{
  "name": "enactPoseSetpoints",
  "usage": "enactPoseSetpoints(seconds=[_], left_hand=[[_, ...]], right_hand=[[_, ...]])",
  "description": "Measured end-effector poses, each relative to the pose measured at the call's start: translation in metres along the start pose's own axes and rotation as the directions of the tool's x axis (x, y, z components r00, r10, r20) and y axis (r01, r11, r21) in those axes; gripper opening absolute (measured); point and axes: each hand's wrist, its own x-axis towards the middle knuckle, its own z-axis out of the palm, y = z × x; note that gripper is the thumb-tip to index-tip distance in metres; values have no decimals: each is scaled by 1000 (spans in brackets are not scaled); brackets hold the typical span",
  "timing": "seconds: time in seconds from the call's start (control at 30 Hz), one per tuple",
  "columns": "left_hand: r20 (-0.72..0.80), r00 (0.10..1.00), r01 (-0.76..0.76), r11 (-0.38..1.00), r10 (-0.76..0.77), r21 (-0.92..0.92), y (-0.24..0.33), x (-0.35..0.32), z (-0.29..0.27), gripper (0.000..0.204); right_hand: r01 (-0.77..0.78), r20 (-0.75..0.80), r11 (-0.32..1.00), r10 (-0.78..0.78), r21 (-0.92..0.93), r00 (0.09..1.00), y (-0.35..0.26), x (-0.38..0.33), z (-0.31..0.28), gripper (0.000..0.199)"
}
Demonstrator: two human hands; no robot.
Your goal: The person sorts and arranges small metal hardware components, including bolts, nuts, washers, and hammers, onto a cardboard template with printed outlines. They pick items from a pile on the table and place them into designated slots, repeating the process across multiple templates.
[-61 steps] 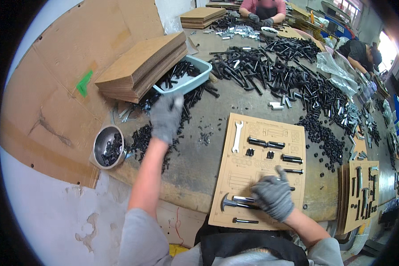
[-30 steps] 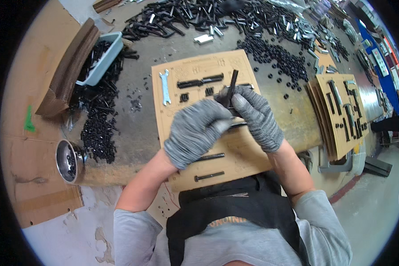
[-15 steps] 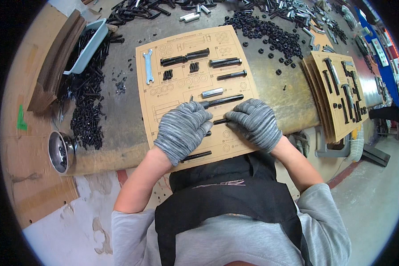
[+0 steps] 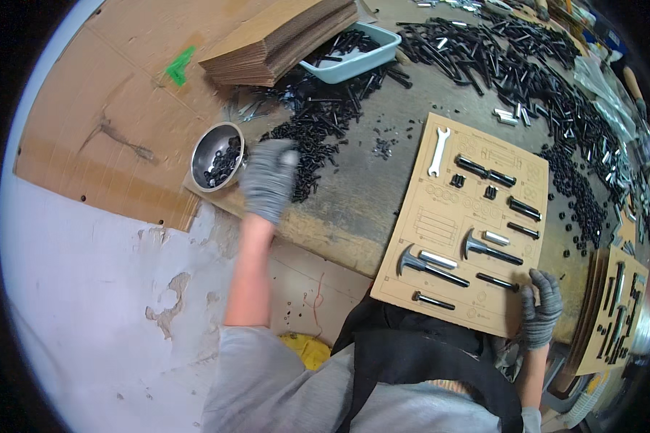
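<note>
L hand [image 4: 269, 179], grey glove, is out over the pile of small black screws [image 4: 307, 155] just beside the steel bowl [image 4: 217, 156] — looks blurred, fingers curled down onto the heap; can't tell if it's got any yet. R hand [image 4: 540, 309] sits at the near right corner of the cardboard template [image 4: 461, 216], fingers bent over its edge, pinning it to the tabletop [image 4: 354, 209]. Template is part-filled: wrench [image 4: 438, 151] at top, bolts and sleeves mid, two hammer-head bolts [image 4: 430, 265] low down, several outlines bare. Step in hand, I'd say: fetching small hardware for the empty slots. Next calls for a clean pinch of a few pcs, then a carry across w/o dropping, R hand keeping the board steady.
</note>
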Motion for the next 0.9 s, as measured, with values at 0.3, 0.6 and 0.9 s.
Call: enactPoseSetpoints(seconds=[0.3, 0.6, 0.9], left_hand=[[43, 974, 216, 969, -223, 122, -81, -35, -12, 42], [-193, 927, 364, 897, -322, 252, -48, -33, 105, 55], [-63, 958, 287, 914, -281, 286, -30, -37, 109, 67]], right_hand=[[-155, -215, 985, 167, 69, 962, 53, -6, 14, 16], [-323, -282, 923, 373, 211, 884, 112, -14, 28, 17], [-343, -222, 933, 359, 108, 907, 105, -7, 23, 16]])
